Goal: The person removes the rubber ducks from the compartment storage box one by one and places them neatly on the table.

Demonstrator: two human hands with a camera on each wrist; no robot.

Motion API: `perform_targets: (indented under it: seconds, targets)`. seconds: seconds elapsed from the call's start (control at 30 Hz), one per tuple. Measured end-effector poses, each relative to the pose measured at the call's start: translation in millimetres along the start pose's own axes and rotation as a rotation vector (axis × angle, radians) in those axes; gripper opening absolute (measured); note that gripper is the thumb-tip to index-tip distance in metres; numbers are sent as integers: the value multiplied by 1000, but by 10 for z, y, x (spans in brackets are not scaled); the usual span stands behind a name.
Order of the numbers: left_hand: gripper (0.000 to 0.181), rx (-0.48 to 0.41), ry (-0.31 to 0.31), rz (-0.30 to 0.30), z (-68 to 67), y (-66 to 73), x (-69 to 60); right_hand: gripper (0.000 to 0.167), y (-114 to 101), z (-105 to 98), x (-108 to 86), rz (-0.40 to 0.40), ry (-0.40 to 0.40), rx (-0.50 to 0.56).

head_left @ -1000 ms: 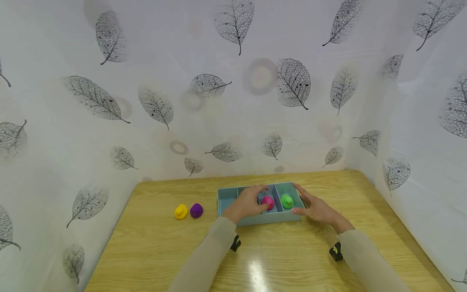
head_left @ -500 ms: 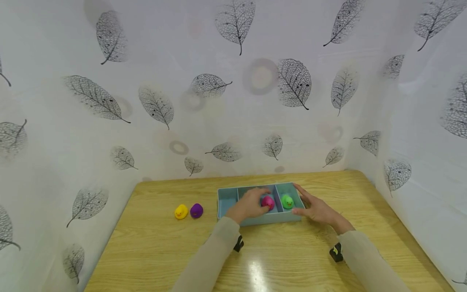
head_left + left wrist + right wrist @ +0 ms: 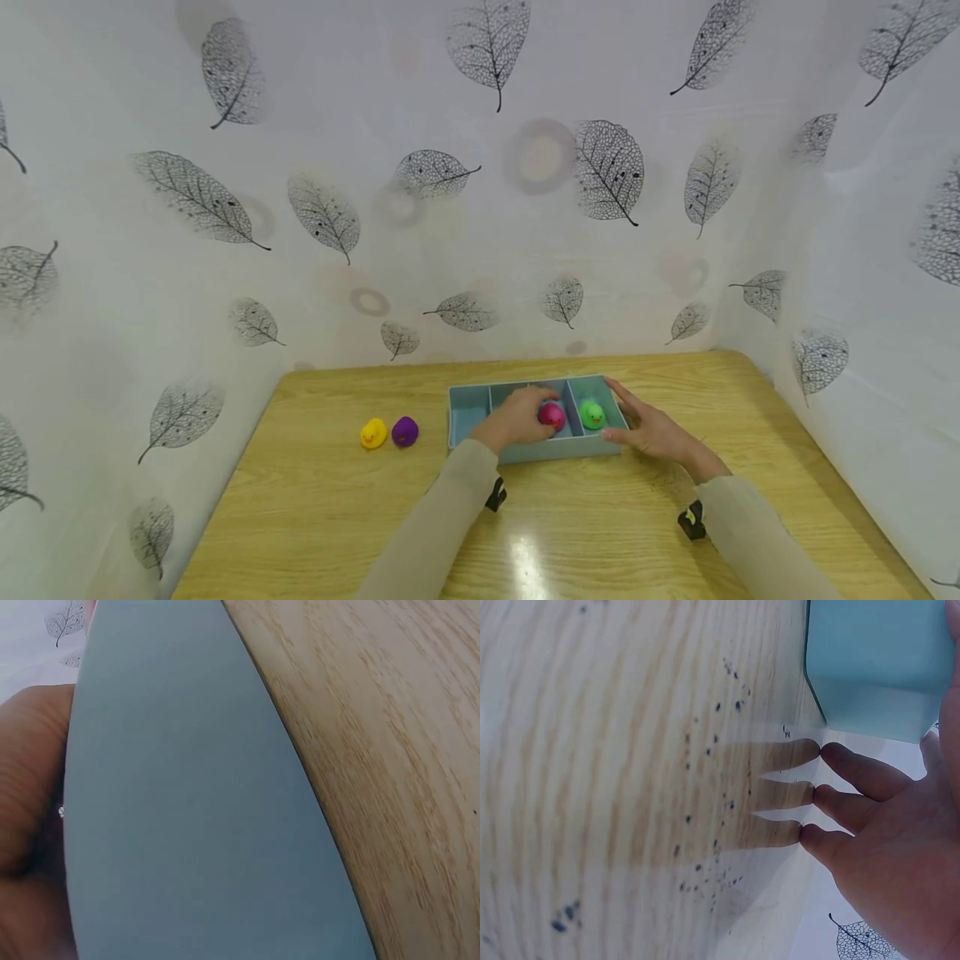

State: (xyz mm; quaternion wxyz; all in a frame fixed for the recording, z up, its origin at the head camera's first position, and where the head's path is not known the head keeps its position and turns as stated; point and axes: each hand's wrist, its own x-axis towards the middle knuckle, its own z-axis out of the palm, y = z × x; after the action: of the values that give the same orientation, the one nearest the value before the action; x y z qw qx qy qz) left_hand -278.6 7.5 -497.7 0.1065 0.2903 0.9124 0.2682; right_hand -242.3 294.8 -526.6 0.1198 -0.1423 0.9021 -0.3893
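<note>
A pale blue-grey box (image 3: 558, 450) with several compartments stands near the table's back. My left hand (image 3: 517, 417) reaches in over its front wall and pinches a pink duck (image 3: 552, 416) between thumb and fingers. A green duck (image 3: 592, 415) sits in the rightmost compartment. Around the box's right end, my right hand (image 3: 654, 429) has its thumb at the front corner and a finger at the back one. In the right wrist view that hand (image 3: 900, 847) touches the table with three fingertips. The box wall (image 3: 187, 780) hides much of my left hand (image 3: 30, 772) in the left wrist view.
A yellow duck (image 3: 372, 433) and a purple duck (image 3: 405, 432) stand side by side on the wooden table (image 3: 315, 517), left of the box. Leaf-patterned white sheeting (image 3: 495, 250) rises behind the table and along both sides.
My left hand has shifted a little to the right, its fingers coming closer around the pink duck. The right hand, the box and the other ducks have stayed in place.
</note>
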Motion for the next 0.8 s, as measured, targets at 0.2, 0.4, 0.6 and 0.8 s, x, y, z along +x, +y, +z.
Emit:
perform_targets:
  seconds: [0.2,0.4,0.6,0.8]
  targets:
    - [59,22,-43,-33,7,21,50,97,-25,-4,-6,2,0,-3]
    - [56,52,-32,-78,17,86,63,97,-49,-4,-16,9,-3,8]
    - [49,61,9,-124,20,150,45,96,-40,-3,-16,14,-4,13]
    - [44,59,26,-172,36,177,39,97,-14,2,-16,11,-4,16]
